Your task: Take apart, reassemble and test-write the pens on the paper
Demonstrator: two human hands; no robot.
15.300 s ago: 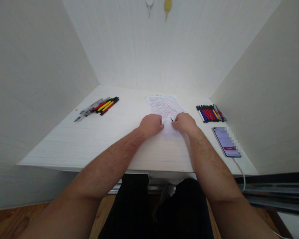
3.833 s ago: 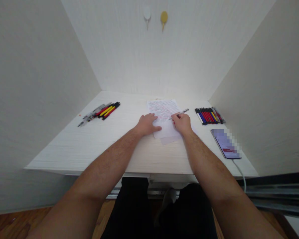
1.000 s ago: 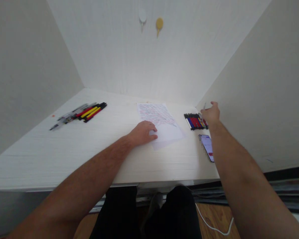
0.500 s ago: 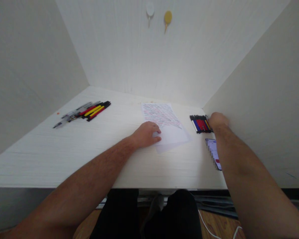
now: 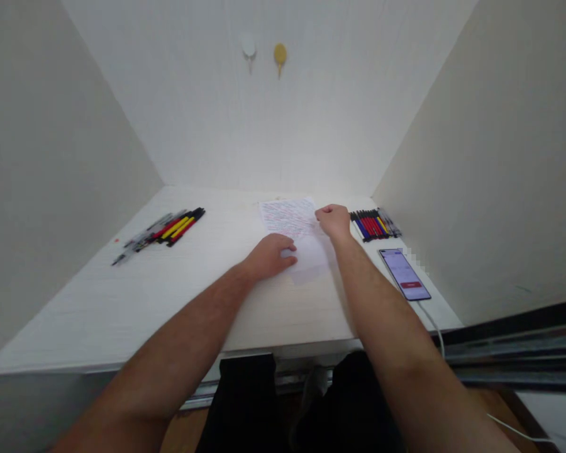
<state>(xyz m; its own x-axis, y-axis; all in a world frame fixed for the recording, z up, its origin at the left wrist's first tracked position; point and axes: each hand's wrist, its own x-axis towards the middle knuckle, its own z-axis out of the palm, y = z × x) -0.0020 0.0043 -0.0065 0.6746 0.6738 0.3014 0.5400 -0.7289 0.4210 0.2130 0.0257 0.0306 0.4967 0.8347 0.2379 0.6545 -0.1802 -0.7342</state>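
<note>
A sheet of paper (image 5: 290,219), its upper part filled with rows of coloured pen strokes, lies in the middle of the desk, with another sheet (image 5: 306,275) showing from under its lower edge. On the left edge of the paper rests my left hand (image 5: 270,255), thumb and fingers apart. My right hand (image 5: 334,220) is at the paper's upper right edge, fingers curled together; whatever they may hold is hidden. Just right of that hand lies a row of pens (image 5: 370,225) with white, blue, red and yellow barrels and black caps.
More pens (image 5: 167,229), red, yellow, black and clear, lie in a loose pile on the left. A lit phone (image 5: 404,275) with a white cable (image 5: 431,321) is near the right edge. Two hooks, white (image 5: 249,47) and yellow (image 5: 280,54), are on the back wall.
My right hand has moved left from the right end of the pen row to the paper, uncovering the phone and clear pens. My left hand stays on the paper. The view has shifted.
</note>
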